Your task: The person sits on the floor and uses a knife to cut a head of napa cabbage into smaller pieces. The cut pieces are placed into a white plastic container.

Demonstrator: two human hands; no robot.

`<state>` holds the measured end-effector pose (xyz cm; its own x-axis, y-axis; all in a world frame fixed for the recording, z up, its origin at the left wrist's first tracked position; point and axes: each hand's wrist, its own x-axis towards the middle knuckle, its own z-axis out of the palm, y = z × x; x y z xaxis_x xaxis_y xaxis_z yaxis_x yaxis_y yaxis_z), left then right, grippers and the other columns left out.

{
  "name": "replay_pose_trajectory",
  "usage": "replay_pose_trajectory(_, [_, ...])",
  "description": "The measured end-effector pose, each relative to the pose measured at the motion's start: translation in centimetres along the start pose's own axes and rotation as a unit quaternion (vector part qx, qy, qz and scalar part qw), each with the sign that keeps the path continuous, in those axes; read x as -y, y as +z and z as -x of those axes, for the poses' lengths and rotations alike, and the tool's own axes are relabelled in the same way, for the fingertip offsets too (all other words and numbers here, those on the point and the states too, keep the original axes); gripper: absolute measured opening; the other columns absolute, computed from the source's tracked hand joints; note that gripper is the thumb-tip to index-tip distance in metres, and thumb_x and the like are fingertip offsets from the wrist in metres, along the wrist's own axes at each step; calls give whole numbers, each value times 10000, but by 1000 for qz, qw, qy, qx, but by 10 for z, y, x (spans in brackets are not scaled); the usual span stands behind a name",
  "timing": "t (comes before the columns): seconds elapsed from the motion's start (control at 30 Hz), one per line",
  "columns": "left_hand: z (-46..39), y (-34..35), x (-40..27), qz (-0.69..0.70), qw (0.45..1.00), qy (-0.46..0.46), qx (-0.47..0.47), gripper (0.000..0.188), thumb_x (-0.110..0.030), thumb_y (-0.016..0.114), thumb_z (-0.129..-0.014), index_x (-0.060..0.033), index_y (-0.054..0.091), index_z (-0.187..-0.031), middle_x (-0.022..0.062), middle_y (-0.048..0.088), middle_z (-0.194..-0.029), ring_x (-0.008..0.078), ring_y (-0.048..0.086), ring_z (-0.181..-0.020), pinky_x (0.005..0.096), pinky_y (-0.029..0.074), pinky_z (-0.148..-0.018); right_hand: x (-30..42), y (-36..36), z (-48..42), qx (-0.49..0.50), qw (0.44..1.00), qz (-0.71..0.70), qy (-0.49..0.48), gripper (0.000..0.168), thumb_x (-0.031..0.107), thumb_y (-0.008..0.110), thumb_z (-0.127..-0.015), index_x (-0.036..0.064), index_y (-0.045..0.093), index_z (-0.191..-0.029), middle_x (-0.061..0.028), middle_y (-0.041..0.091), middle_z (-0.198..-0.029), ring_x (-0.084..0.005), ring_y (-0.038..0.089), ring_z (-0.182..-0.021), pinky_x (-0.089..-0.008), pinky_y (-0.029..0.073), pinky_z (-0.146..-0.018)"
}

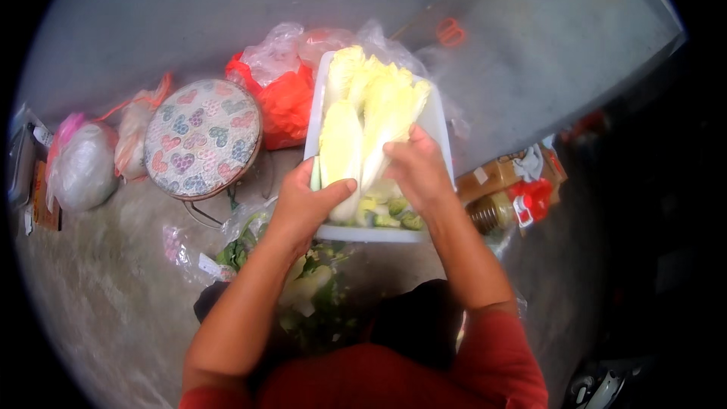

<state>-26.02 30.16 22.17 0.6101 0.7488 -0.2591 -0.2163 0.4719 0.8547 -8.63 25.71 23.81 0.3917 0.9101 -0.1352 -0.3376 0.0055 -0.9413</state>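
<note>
Pale yellow napa cabbage pieces (392,96) lie lengthwise in a white plastic tub (372,234), over several chunks of green vegetable (397,218) at its near end. My left hand (309,199) is at the tub's left side, its thumb across the lower part of a long cabbage piece (341,147). At the right, my right hand (417,167) has its thumb and fingers around the lower edge of another cabbage piece. How firmly its fingertips grip is hard to see. The fingers of my left hand are partly hidden.
A round stool with a heart-patterned seat (203,137) stands left, near filled plastic bags (85,165). Red bags (287,102) lie behind the tub. Leafy greens (318,289) lie below it. Orange-handled scissors (451,32) rest on the grey surface; a cardboard box (488,179) is at right.
</note>
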Motion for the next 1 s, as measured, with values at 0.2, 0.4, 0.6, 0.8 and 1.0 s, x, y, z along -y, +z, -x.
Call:
replay_pose_trajectory(0.2, [-1, -4, -4, 80, 996, 17, -25, 355, -39, 638, -758, 15, 533, -1094, 85, 614, -974, 133, 596, -815, 262, 490, -711, 35, -76, -64, -180, 953, 224, -101, 536, -91, 548, -681, 33, 435, -1191, -100, 609, -946, -147, 586, -747, -264, 484, -583])
replay_pose_trajectory(0.4, [-1, -6, -4, 101, 995, 20, -7, 351, -44, 640, -758, 11, 531, -1087, 79, 614, -971, 129, 598, -810, 258, 495, -703, 26, -122, -108, -202, 882, 410, -115, 401, -69, 572, -625, 43, 533, -1008, -47, 564, -803, -132, 520, -629, -249, 426, -543])
replay_pose_trajectory(0.6, [-3, -11, -6, 97, 995, 20, -13, 356, -55, 643, -760, 0, 527, -1092, 69, 615, -964, 123, 600, -808, 254, 498, -698, 1, -141, -124, -203, 871, 432, -118, 309, -61, 577, -597, 66, 524, -873, -49, 531, -763, -152, 507, -666, -281, 427, -587])
replay_pose_trajectory(0.8, [-5, -11, -6, 95, 995, 16, -6, 354, -54, 645, -761, 0, 529, -1090, 75, 613, -981, 126, 597, -830, 257, 495, -717, -16, -135, -133, -268, 777, 549, -155, 282, -75, 565, -606, 57, 517, -850, -104, 559, -778, -220, 571, -721, -330, 446, -625])
replay_pose_trajectory(1.0, [-5, -11, -7, 100, 995, 24, -4, 357, -56, 649, -758, 3, 529, -1089, 78, 611, -993, 128, 592, -848, 261, 486, -743, -14, -116, -126, -266, 748, 597, -116, 206, -75, 521, -635, 45, 510, -803, -206, 595, -827, -370, 566, -834, -381, 436, -727])
